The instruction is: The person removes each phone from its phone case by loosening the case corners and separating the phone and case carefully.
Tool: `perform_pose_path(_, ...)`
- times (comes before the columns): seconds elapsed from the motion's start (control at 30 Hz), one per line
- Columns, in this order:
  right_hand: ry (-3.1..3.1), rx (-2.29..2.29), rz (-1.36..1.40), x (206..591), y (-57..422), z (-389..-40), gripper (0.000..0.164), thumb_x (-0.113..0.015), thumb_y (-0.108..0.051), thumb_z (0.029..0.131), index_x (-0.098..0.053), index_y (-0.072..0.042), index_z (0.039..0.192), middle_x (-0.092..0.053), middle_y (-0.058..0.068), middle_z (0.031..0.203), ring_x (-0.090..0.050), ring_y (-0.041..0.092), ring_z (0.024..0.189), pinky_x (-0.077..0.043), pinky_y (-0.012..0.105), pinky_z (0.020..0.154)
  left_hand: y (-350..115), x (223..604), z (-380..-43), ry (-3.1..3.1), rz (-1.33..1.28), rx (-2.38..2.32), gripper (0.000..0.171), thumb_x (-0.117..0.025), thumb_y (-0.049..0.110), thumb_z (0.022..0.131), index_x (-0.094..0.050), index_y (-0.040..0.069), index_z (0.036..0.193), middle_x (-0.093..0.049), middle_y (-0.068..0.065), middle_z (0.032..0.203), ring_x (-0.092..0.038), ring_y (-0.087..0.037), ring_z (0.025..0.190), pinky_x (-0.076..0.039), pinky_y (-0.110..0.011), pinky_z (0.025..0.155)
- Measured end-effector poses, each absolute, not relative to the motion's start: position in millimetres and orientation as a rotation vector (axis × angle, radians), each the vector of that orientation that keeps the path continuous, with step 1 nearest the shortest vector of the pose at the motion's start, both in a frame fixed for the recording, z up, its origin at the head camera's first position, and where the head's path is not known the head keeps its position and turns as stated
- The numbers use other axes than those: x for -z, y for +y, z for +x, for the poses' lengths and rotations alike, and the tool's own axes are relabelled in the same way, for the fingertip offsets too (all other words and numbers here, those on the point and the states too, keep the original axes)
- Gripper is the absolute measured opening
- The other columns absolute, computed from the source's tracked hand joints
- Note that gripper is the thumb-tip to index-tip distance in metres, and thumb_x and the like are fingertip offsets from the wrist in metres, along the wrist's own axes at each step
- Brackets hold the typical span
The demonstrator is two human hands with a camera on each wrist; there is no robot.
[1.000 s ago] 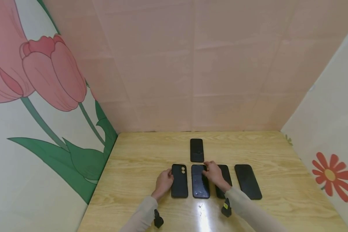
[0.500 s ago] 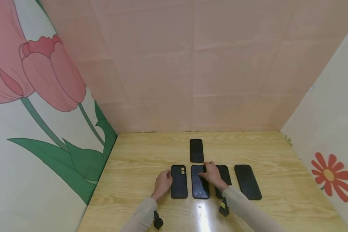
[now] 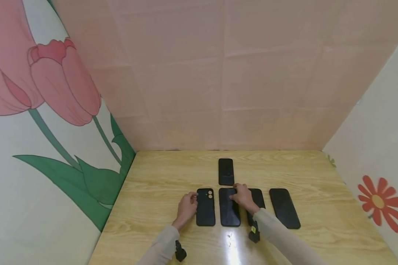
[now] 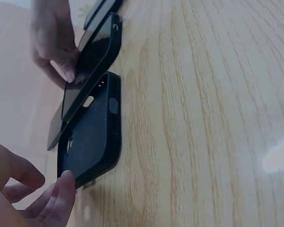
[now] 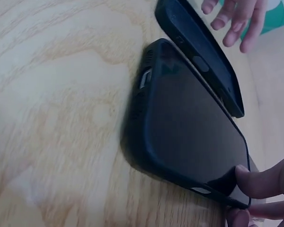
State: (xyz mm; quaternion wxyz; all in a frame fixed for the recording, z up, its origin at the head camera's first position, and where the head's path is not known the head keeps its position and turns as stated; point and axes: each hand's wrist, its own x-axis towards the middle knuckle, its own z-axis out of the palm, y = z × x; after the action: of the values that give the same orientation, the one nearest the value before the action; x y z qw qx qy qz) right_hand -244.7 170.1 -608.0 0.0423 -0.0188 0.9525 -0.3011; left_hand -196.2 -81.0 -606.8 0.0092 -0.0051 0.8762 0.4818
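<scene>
Right hand pinches a cased phone's far right corner

Right hand [image 3: 243, 195] is clamped on the cased phone [image 3: 230, 213], thumb over the screen and fingers at its side. This phone lies screen up on the wooden table [image 3: 159, 176], midway between the left and right edges. Left hand [image 3: 187, 207], fingers apart, is at the left side of the empty phone case [image 3: 205, 212]; I cannot tell if it touches. Toward the table's right edge lie 2 more: a half-covered phone [image 3: 258, 197] and a black phone [image 3: 284, 208]. Nearer the far edge is 1 small phone [image 3: 226, 171].
</scene>
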Motion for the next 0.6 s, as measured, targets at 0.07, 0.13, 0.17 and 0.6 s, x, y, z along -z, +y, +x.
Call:
perform_pose_path(0.07,2.898,0.953,-0.043,608,171,-245,0.045,-0.078,-0.006,0.079,-0.063,0.012,0.116,-0.064,0.027,0.107,-0.059,0.043,0.102,-0.048,0.056,0.087,-81,606,-195,2.695,-0.030,-1.537,0.028,-0.058,-0.006,0.092,-0.064,-0.002,0.119,-0.059,-0.011,0.099,-0.055,-0.013,0.070,-0.050,-0.023,0.053)
perform_pose_path(0.13,2.880,0.980,-0.042,607,173,-246,0.042,-0.075,-0.002,0.079,-0.063,0.012,0.117,-0.065,0.028,0.111,-0.060,0.042,0.104,-0.048,0.056,0.088,-81,604,-195,2.681,-0.036,-1.558,0.028,-0.058,-0.007,0.092,-0.064,-0.001,0.119,-0.060,-0.013,0.101,-0.056,-0.013,0.069,-0.050,-0.023,0.052)
perform_pose_path(0.17,2.876,0.991,-0.051,606,173,-246,0.040,-0.073,-0.001,0.079,-0.063,0.012,0.116,-0.065,0.028,0.111,-0.061,0.040,0.102,-0.048,0.055,0.088,-80,604,-194,2.679,-0.036,-1.567,0.028,-0.058,-0.007,0.092,-0.064,-0.001,0.119,-0.060,-0.013,0.101,-0.056,-0.013,0.069,-0.050,-0.023,0.052)
perform_pose_path(0.6,2.826,1.297,-0.104,600,182,-239,0.029,-0.068,0.007,0.077,-0.067,0.010,0.106,-0.068,0.017,0.094,-0.061,0.027,0.085,-0.051,0.044,0.076,-79,598,-196,2.668,0.028,-1.621,0.024,-0.054,-0.007,0.095,-0.066,-0.002,0.115,-0.063,-0.015,0.105,-0.060,-0.016,0.067,-0.051,-0.023,0.053)
